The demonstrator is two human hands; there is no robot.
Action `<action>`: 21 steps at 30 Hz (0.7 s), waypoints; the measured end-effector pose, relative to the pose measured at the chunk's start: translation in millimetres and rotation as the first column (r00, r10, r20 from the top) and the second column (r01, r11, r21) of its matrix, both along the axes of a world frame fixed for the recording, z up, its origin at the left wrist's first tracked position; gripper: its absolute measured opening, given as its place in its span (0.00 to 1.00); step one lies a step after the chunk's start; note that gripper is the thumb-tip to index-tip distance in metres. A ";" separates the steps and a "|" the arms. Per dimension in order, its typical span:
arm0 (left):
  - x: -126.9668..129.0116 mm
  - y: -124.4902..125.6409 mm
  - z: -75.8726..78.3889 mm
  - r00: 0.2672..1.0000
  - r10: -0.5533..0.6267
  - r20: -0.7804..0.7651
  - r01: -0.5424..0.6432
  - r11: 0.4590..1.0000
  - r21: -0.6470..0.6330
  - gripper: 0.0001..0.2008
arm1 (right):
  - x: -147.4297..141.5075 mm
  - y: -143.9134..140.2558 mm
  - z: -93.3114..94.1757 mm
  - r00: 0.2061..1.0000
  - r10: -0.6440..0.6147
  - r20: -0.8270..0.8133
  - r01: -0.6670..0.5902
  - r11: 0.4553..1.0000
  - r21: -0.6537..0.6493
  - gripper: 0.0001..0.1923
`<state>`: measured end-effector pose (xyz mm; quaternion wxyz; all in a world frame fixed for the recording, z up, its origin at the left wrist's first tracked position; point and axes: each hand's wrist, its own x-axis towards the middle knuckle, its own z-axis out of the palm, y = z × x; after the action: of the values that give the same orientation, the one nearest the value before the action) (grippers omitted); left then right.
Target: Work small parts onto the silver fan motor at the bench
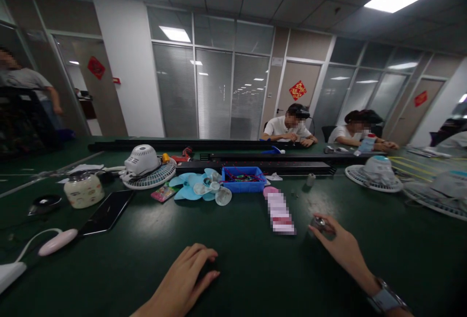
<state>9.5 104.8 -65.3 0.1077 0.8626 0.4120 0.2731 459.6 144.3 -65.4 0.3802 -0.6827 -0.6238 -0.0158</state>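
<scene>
My right hand (343,245) grips a small round shiny metal piece (318,223) between thumb and fingers, just above or on the green tabletop (248,268). Its exact kind is not clear. My left hand (188,275) is over the table at the lower middle, fingers loosely bent and apart, holding nothing. Between and beyond the hands lies a long pink packet (280,212), its face blurred out. Past my right hand stands a small grey metal cylinder (311,179).
A blue bin (242,185) holds red wires. Left of it lie light-blue fan blades (189,186), a white fan part (141,160), a jar (83,190) and a dark tablet (105,213). More fan parts (377,172) sit at right. Long black bars (251,167) cross behind; people sit beyond.
</scene>
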 end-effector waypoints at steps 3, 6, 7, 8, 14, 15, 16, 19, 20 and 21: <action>0.1 -0.5 1.1 1.000 0.022 0.016 -0.022 0.999 0.026 0.12 | -7.5 -4.4 -0.2 0.999 -0.045 -0.012 0.046 0.998 0.049 0.26; 3.1 -1.3 1.1 0.998 0.001 0.056 -0.006 0.996 0.089 0.12 | -41.7 -17.4 6.8 0.999 0.030 -0.012 -0.027 0.988 0.154 0.25; 5.4 -1.6 0.4 0.997 -0.023 0.070 0.015 0.993 0.114 0.13 | -59.4 -23.2 9.7 0.993 0.119 -0.006 -0.116 0.978 0.174 0.24; 8.3 -1.9 -0.6 0.995 -0.051 0.082 0.039 0.990 0.135 0.13 | -79.3 -29.2 12.2 0.974 0.227 0.001 -0.224 0.959 0.173 0.22; 25.7 3.0 -14.5 0.971 -0.154 0.185 0.121 0.976 0.179 0.22 | -192.8 -46.7 9.5 0.762 0.642 -0.083 -0.647 0.760 -0.061 0.23; 25.8 5.5 -18.1 0.964 -0.171 0.203 0.135 0.974 0.181 0.22 | -203.7 -44.4 5.1 0.726 0.679 -0.109 -0.687 0.722 -0.078 0.25; 24.9 8.3 -21.7 0.958 -0.185 0.217 0.147 0.972 0.181 0.22 | -211.5 -40.9 0.0 0.688 0.713 -0.135 -0.725 0.684 -0.085 0.27; 19.5 16.9 -31.3 0.952 -0.208 0.227 0.176 0.973 0.151 0.20 | -219.6 -27.8 -15.2 0.587 0.778 -0.224 -0.808 0.579 -0.106 0.33; 18.0 18.7 -33.1 0.951 -0.208 0.228 0.181 0.974 0.134 0.19 | -219.0 -24.4 -18.4 0.563 0.785 -0.259 -0.825 0.551 -0.124 0.35; 17.2 19.6 -33.7 0.950 -0.208 0.231 0.185 0.976 0.117 0.18 | -217.8 -22.3 -20.1 0.548 0.784 -0.292 -0.836 0.530 -0.144 0.36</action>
<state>26.6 124.4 -99.0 0.1433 0.8636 0.2947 0.3831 241.8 122.0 -85.5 0.3061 -0.3556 -0.8258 0.3128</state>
